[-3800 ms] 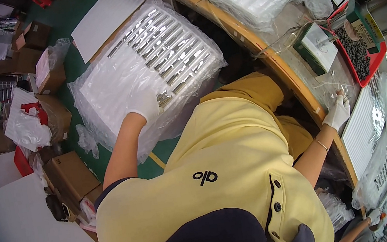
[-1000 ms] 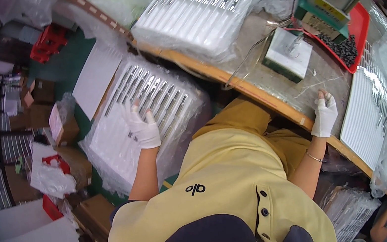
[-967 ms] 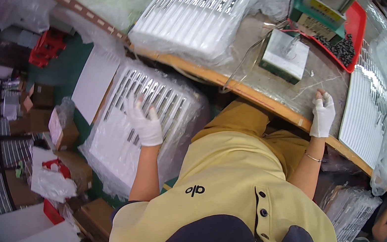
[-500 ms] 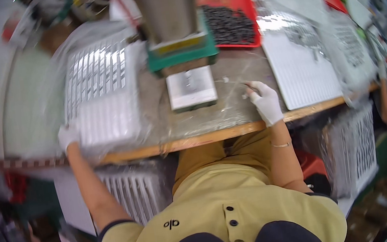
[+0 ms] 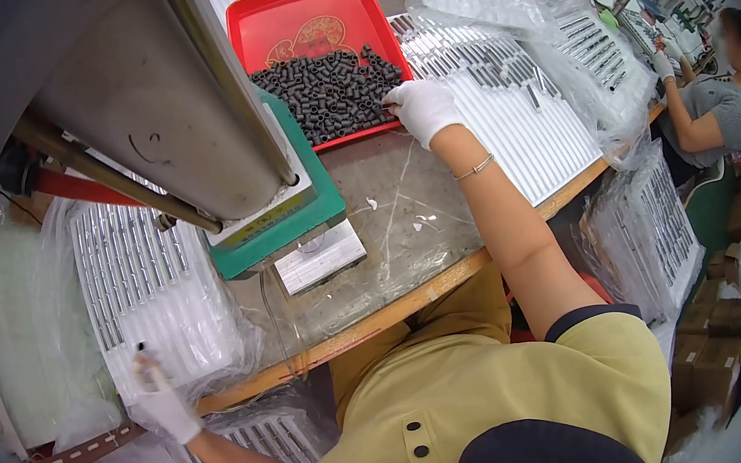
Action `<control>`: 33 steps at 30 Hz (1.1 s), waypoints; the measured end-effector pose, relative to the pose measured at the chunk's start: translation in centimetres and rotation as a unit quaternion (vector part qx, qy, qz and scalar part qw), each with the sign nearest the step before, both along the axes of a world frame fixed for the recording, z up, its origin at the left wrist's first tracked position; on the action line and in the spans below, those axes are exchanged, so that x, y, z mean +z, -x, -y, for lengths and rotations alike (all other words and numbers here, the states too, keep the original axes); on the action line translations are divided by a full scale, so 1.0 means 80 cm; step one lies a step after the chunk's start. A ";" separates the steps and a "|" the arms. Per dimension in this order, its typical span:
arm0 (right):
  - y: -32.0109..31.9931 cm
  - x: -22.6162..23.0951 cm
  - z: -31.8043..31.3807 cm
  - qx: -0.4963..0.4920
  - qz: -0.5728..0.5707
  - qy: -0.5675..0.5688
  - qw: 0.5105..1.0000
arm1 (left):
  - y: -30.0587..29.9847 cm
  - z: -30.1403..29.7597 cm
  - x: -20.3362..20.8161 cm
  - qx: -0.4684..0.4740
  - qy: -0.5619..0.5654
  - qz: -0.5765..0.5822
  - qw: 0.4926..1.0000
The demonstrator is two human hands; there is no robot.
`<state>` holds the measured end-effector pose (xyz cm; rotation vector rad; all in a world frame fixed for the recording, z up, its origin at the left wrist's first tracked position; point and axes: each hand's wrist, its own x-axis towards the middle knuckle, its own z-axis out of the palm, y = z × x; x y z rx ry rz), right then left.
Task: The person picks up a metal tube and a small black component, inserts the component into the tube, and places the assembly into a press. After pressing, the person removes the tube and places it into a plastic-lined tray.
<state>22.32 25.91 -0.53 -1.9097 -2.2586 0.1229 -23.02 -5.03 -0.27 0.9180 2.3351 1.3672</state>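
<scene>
My right hand [image 5: 427,110], in a white glove with bare fingertips, reaches to the right wall of a red tray [image 5: 298,3]. Its thumb and fingers are pinched together beside the heap of small black sleeves [image 5: 326,94]; whatever is between the fingertips is too small to make out. My left hand [image 5: 164,401], gloved the same way and smeared by motion, is over the near part of the left white ribbed tray [image 5: 179,327]. Its fingers look closed, with a small dark tip showing above them. Metal rods [image 5: 119,245] lie in that tray's far grooves.
A press with a thick metal cylinder [image 5: 150,101] and green head [image 5: 327,195] stands over a metal block [image 5: 322,258]. At right lies another ribbed tray [image 5: 528,131] with rods. White scraps [image 5: 424,222] dot the table. Farther right, a co-worker [image 5: 707,109] sits working.
My right hand has moved from the table's near part forward to the red tray. The left hand has lifted from the left tray's near corner. The view has turned to the right.
</scene>
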 end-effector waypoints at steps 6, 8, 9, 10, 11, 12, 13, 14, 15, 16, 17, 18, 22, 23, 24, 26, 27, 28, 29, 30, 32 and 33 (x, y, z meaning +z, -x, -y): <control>-0.001 -0.001 0.002 0.015 0.037 0.008 0.999 | -0.209 -0.051 0.006 -0.315 -0.023 0.238 0.918; -0.011 0.018 0.043 0.017 -0.016 -0.008 1.000 | -0.257 -0.078 -0.005 -0.350 0.000 0.260 0.900; -0.021 0.027 0.072 0.054 -0.145 -0.012 0.988 | -0.276 -0.094 -0.004 -0.366 0.006 0.207 0.907; -0.027 0.036 0.100 0.087 -0.273 -0.017 0.958 | -0.292 -0.109 -0.002 -0.383 0.012 0.152 0.911; -0.026 0.050 0.129 0.082 -0.276 -0.014 0.958 | -0.306 -0.120 -0.011 -0.382 -0.029 0.172 0.908; -0.023 0.064 0.159 0.106 -0.305 0.004 0.946 | -0.319 -0.129 -0.022 -0.382 -0.072 0.194 0.901; -0.024 0.070 0.180 0.126 -0.334 0.020 0.934 | -0.331 -0.135 -0.022 -0.385 -0.078 0.195 0.899; -0.027 0.068 0.191 0.116 -0.334 0.017 0.935 | -0.341 -0.137 -0.021 -0.394 -0.076 0.196 0.895; -0.030 0.064 0.200 0.134 -0.325 0.003 0.936 | -0.351 -0.139 -0.019 -0.405 -0.059 0.185 0.893; -0.034 0.061 0.207 0.152 -0.316 -0.010 0.936 | -0.361 -0.139 -0.017 -0.415 -0.042 0.174 0.892; -0.039 0.059 0.212 0.133 -0.293 -0.030 0.946 | -0.369 -0.138 -0.013 -0.424 -0.006 0.161 0.891; -0.047 0.060 0.217 0.124 -0.292 -0.034 0.948 | -0.377 -0.136 -0.016 -0.433 -0.005 0.161 0.887; -0.074 0.061 0.225 0.135 -0.237 -0.035 0.961 | -0.403 -0.131 -0.033 -0.441 -0.049 0.163 0.881; -0.079 0.060 0.225 0.129 -0.226 -0.027 0.965 | -0.408 -0.132 -0.036 -0.430 -0.069 0.199 0.878; -0.083 0.058 0.225 0.128 -0.227 -0.028 0.965 | -0.412 -0.132 -0.039 -0.431 -0.069 0.198 0.877; -0.092 0.054 0.225 0.122 -0.226 -0.010 0.966 | -0.419 -0.132 -0.046 -0.430 -0.069 0.188 0.880; -0.094 0.055 0.224 0.121 -0.228 -0.010 0.966 | -0.421 -0.133 -0.050 -0.431 -0.067 0.187 0.880; -0.095 0.057 0.223 0.118 -0.190 -0.011 0.975 | -0.422 -0.135 -0.055 -0.437 -0.070 0.169 0.881; -0.096 0.058 0.224 0.113 -0.153 -0.010 0.982 | -0.424 -0.135 -0.057 -0.445 -0.071 0.152 0.880; -0.100 0.056 0.223 0.111 -0.155 -0.009 0.982 | -0.428 -0.136 -0.058 -0.447 -0.068 0.152 0.879; -0.107 0.053 0.220 0.128 -0.141 -0.024 0.981 | -0.436 -0.139 -0.059 -0.456 -0.072 0.099 0.881; -0.108 0.056 0.220 0.126 -0.143 -0.023 0.981 | -0.438 -0.140 -0.060 -0.457 -0.070 0.098 0.881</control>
